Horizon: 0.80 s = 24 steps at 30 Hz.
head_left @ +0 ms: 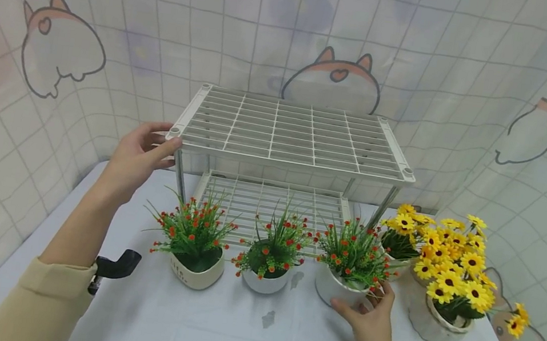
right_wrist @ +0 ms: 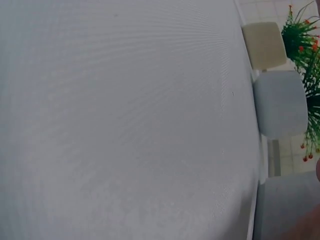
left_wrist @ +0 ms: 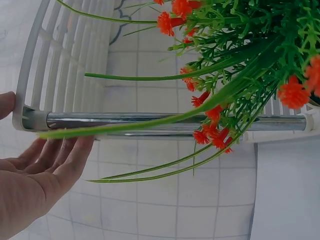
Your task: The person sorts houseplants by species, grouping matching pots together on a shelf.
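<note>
A white two-tier wire rack [head_left: 289,162] stands at the back of the table. My left hand [head_left: 137,155] grips its upper left front corner, thumb on top and fingers beyond the edge; the left wrist view shows that hand [left_wrist: 45,172] around the corner by the metal post [left_wrist: 130,120]. With thumb and fingers, my right hand [head_left: 372,320] holds the white pot [head_left: 332,290] of a red-flowered plant at the right front of the rack. To its left are a smaller white pot [head_left: 264,283] and a cream pot [head_left: 199,279], both with red-flowered plants.
Yellow-flowered plants in pale pots [head_left: 432,324] crowd the table's right side. A black strap piece [head_left: 118,265] sticks out at my left cuff. Behind the rack hangs a white tile-patterned curtain [head_left: 239,33] with cartoon animals. The white tablecloth [head_left: 230,338] spreads in front.
</note>
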### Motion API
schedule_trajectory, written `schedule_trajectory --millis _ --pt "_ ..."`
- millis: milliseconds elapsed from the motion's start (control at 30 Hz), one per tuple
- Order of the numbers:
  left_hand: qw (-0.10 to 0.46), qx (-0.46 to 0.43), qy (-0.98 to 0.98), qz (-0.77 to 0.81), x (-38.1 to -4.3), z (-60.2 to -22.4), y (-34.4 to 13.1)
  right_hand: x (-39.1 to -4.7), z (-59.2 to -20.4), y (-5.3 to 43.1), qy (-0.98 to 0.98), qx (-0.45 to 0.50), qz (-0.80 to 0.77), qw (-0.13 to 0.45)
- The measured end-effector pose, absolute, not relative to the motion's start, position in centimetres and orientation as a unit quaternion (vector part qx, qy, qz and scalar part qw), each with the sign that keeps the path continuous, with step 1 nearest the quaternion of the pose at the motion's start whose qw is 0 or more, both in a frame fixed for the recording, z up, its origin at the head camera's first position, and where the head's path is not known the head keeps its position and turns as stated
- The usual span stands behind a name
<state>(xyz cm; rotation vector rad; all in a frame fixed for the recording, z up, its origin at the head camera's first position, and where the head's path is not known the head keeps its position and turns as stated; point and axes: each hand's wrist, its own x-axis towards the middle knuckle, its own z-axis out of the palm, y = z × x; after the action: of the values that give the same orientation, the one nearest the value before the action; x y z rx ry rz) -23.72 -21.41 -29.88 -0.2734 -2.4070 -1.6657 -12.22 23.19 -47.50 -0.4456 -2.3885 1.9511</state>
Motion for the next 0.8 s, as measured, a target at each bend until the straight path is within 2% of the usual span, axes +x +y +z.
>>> schedule_trajectory --millis 500,800 --pt "0.111 -0.1 -0.804 -0.575 -23.7 -30.3 -21.2 -13.9 -48.8 21.2 -0.75 -0.111 0.639 0.132" --pt "0.108 -0.093 -0.803 -0.579 -23.7 -30.2 -21.3 -14.6 -48.8 20.7 -0.742 -0.105 0.639 0.175"
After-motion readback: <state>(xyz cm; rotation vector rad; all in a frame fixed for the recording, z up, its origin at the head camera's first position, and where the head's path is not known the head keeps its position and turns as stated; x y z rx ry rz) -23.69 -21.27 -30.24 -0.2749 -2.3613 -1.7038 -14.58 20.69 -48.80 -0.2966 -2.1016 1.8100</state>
